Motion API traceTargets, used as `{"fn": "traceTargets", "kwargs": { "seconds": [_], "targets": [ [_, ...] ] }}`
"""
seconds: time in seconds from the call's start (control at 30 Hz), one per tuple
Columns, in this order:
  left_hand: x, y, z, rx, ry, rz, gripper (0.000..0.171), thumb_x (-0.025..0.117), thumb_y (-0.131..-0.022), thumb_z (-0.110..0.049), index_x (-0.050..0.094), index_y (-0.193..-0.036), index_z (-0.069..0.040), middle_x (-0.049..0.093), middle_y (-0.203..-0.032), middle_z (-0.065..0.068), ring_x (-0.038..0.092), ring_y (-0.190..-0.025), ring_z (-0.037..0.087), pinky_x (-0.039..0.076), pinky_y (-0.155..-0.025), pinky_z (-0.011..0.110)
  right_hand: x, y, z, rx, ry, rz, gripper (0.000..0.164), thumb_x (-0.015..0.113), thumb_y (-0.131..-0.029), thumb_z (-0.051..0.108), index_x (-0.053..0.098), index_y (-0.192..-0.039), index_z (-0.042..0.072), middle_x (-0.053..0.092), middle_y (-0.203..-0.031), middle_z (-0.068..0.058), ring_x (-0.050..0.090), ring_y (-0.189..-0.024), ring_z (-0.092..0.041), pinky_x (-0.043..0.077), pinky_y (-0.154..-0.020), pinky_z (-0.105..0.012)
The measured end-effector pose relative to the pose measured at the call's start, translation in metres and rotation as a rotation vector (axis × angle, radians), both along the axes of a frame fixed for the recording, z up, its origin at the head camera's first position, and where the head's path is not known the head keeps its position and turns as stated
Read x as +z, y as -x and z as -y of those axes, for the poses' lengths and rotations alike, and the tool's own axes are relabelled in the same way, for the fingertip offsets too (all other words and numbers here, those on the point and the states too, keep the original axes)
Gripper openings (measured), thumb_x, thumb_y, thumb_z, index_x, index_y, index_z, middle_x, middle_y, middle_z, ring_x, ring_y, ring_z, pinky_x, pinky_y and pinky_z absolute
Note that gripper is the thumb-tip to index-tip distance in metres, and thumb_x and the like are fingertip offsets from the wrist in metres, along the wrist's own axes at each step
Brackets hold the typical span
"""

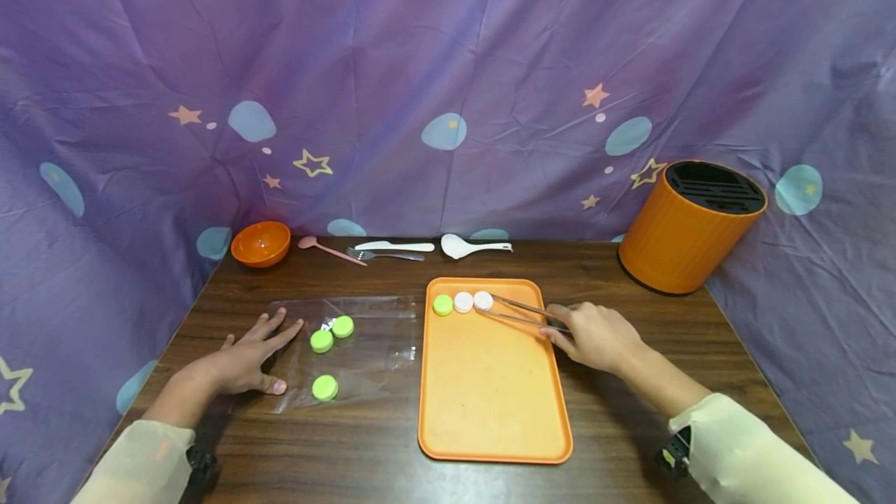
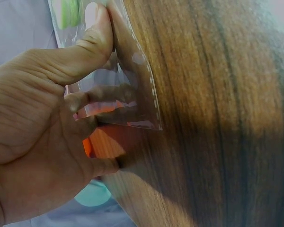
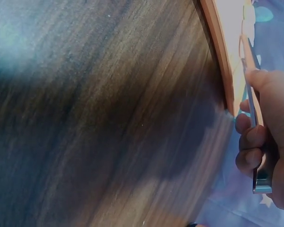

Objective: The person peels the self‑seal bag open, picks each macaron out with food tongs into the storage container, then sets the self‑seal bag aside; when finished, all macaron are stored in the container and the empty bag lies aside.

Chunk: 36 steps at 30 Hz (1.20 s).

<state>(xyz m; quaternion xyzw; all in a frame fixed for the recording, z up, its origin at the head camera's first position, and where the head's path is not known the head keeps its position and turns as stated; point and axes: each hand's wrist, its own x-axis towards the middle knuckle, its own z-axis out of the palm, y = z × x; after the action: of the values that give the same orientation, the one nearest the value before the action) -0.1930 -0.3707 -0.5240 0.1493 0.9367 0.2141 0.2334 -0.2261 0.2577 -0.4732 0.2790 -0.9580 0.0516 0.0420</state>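
— In the lower centre, on the orange tray [image 1: 493, 395], which step is this?
— Placing, I think: your right hand [image 1: 595, 335] grips tweezers [image 1: 518, 319] at the white disc [image 1: 483, 301], rightmost of 3. Your left hand [image 1: 245, 355], fingers spread, touches the clear bag [image 1: 378, 364]. Next calls for gentle loosening.

Four green discs [image 1: 325, 388], two white discs [image 1: 463, 302]; one each: tongs [image 3: 262, 186], tray [image 1: 493, 395], clear sheet [image 1: 374, 372], bowl [image 1: 261, 244], pink spoon [image 1: 309, 243], white ladle [image 1: 458, 246], knife [image 1: 393, 246], fork [image 1: 394, 256], knife block [image 1: 679, 243]
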Motion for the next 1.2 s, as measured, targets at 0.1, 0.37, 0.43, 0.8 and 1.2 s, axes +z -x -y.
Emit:
{"fn": "traceTargets", "kwargs": {
  "seconds": [0.1,0.37,0.43,0.8,1.2],
  "targets": [
    [0.006,-0.004,-0.003,0.003,-0.006,-0.001,0.119,0.083,-0.084,-0.059,0.015,-0.179,-0.034,-0.008,-0.186,0.023,-0.011,-0.168,0.058,-0.002,-0.113,0.098,0.002,-0.001,-0.001,-0.010,0.002,-0.015,0.040,0.076,-0.105,0.044,0.077,-0.127,0.012,0.081,-0.087,-0.003,0.071,-0.068,-0.014,0.058,-0.055,-0.039],
    [0.015,-0.005,-0.009,0.017,-0.007,0.022,0.122,0.083,-0.081,-0.065,0.016,-0.179,-0.035,-0.006,-0.185,0.025,-0.009,-0.167,0.060,-0.003,-0.112,0.098,0.011,-0.003,0.007,0.044,0.027,-0.100,0.039,0.077,-0.104,0.044,0.076,-0.127,0.013,0.082,-0.089,-0.008,0.077,-0.072,-0.023,0.061,-0.057,-0.045],
    [0.015,-0.004,-0.009,0.033,0.004,0.034,0.123,0.083,-0.080,-0.067,0.016,-0.179,-0.037,-0.007,-0.186,0.024,-0.010,-0.168,0.058,-0.003,-0.114,0.097,0.014,-0.005,0.015,0.066,0.026,-0.117,0.040,0.078,-0.104,0.045,0.076,-0.127,0.012,0.077,-0.079,-0.002,0.072,-0.065,-0.017,0.059,-0.054,-0.042],
    [0.040,-0.014,-0.024,0.030,0.027,0.036,0.118,0.086,-0.086,-0.051,0.019,-0.179,-0.023,-0.005,-0.184,0.029,-0.008,-0.166,0.062,0.000,-0.115,0.097,0.014,-0.022,0.065,0.222,0.016,-0.193,0.037,0.076,-0.104,0.048,0.077,-0.126,0.017,0.079,-0.087,-0.002,0.075,-0.069,-0.018,0.059,-0.054,-0.038],
    [0.026,-0.010,-0.013,-0.006,-0.014,0.005,0.118,0.083,-0.088,-0.056,0.014,-0.180,-0.029,-0.011,-0.185,0.025,-0.015,-0.166,0.059,-0.002,-0.113,0.097,0.008,-0.029,0.122,0.393,-0.047,-0.124,0.036,0.067,-0.110,0.049,0.074,-0.127,0.018,0.075,-0.085,0.004,0.067,-0.060,-0.012,0.054,-0.050,-0.032]
  ]
}}
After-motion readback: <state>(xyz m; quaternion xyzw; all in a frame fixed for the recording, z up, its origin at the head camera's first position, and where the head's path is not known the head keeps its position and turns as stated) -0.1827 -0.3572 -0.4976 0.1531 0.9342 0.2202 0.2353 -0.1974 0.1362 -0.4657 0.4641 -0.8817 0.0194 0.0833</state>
